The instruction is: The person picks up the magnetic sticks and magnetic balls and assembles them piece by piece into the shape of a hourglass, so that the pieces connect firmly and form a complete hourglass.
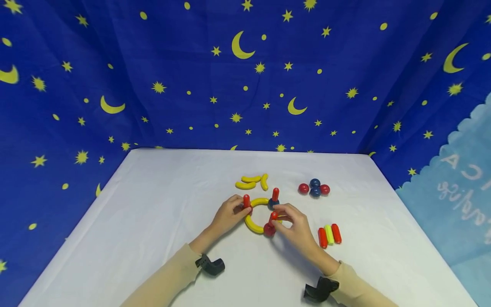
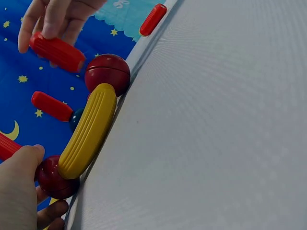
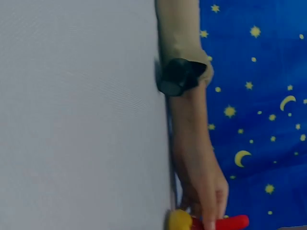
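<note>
A ring of yellow curved rods (image 1: 254, 226) and balls lies on the table. My left hand (image 1: 230, 215) grips the red ball (image 2: 55, 177) at the ring's left, its thumb by the foot of the upright red rod (image 1: 246, 200). My right hand (image 1: 293, 224) pinches another red rod (image 2: 56, 51) by its upper part. That rod's lower end is close over the front red ball (image 1: 269, 230), tilted in the left wrist view. On the ring's far side a blue ball (image 1: 273, 204) carries an upright red rod (image 1: 275, 194). My right fingers partly hide the ring's right side.
Behind the ring lie three loose yellow curved rods (image 1: 251, 179). Several red and blue balls (image 1: 315, 192) cluster at the back right. Right of my right hand lie two red rods (image 1: 336, 233) and a yellow-green one (image 1: 329, 234). A starry blue curtain (image 1: 199, 76) borders the white table (image 1: 153, 204).
</note>
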`<state>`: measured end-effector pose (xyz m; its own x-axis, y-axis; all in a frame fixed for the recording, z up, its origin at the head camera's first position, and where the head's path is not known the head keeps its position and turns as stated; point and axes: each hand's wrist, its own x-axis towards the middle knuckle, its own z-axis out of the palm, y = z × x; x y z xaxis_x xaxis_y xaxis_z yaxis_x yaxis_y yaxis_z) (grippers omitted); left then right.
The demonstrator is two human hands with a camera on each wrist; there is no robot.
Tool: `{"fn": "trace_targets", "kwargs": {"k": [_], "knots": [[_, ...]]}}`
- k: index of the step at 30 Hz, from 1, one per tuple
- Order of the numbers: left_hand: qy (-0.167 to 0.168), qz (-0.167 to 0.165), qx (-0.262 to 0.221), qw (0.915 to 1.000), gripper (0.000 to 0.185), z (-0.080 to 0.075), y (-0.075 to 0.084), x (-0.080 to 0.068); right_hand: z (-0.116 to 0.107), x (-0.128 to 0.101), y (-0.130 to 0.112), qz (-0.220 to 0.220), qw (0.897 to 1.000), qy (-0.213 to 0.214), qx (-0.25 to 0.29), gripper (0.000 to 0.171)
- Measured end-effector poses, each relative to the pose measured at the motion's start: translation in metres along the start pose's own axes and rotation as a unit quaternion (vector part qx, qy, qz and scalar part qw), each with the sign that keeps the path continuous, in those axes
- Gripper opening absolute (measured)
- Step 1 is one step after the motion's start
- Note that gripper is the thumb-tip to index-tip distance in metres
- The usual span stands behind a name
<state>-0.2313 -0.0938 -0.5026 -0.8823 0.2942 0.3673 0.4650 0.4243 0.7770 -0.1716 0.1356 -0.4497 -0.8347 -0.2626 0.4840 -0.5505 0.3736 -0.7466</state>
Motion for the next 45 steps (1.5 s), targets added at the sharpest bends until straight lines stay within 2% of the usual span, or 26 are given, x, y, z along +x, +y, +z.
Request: {"fn": "trace_targets", "kwargs": {"k": [4,7,10,14,16,20,23,26,30,34,37,40,42,45], "knots": [[0.0,0.001,0.004,1.0,0.014,0.001,0.002,0.0,0.006,-0.004,0.005,-0.011,1.0,-0.012,-0.013,0.036],[0.001,-0.002,0.007,1.0,0.013,0.001,0.002,0.0,0.005,-0.004,0.007,-0.024,0.999,-0.005,-0.035,0.036],[0.001,-0.004,0.009,0.9999,0.013,0.001,0.002,0.001,-0.002,0.002,0.005,-0.04,0.997,0.033,-0.055,0.03],[-0.001,-0.01,0.009,0.9999,0.013,0.001,0.002,0.001,-0.021,0.018,0.004,-0.031,0.99,0.117,-0.073,0.018],[-0.002,-0.011,0.009,0.9999,0.013,0.001,0.002,0.001,-0.033,0.026,0.019,-0.019,0.984,0.153,-0.085,0.015],[-0.002,-0.006,0.011,0.9999,0.013,0.001,0.002,0.0,-0.059,0.036,0.066,0.042,0.971,0.192,-0.132,0.017],[0.001,0.002,0.01,0.9999,0.013,0.001,0.001,0.0,-0.078,0.042,0.088,0.097,0.963,0.178,-0.175,0.025],[0.003,0.004,0.007,1.0,0.013,0.001,0.0,0.0,-0.093,0.045,0.102,0.132,0.961,0.126,-0.207,0.032],[0.007,0.007,-0.002,0.9999,0.013,0.001,0.0,0.0,-0.104,0.047,0.116,0.169,0.961,0.051,-0.215,0.036],[0.009,0.006,-0.004,0.9999,0.013,0.002,-0.001,-0.001,-0.104,0.045,0.123,0.211,0.953,0.014,-0.216,0.036],[0.008,0.002,-0.002,1.0,0.013,0.003,-0.003,0.0,-0.104,0.044,0.12,0.223,0.949,0.021,-0.223,0.037],[0.008,0.004,-0.001,1.0,0.013,0.003,-0.002,0.0,-0.105,0.046,0.109,0.209,0.95,0.058,-0.223,0.036],[0.009,0.004,0.002,1.0,0.013,0.002,-0.001,0.0,-0.103,0.048,0.097,0.19,0.956,0.076,-0.21,0.035],[0.009,0.003,0.002,0.9999,0.012,0.001,-0.001,0.0,-0.096,0.051,0.074,0.161,0.968,0.082,-0.174,0.035]]}}
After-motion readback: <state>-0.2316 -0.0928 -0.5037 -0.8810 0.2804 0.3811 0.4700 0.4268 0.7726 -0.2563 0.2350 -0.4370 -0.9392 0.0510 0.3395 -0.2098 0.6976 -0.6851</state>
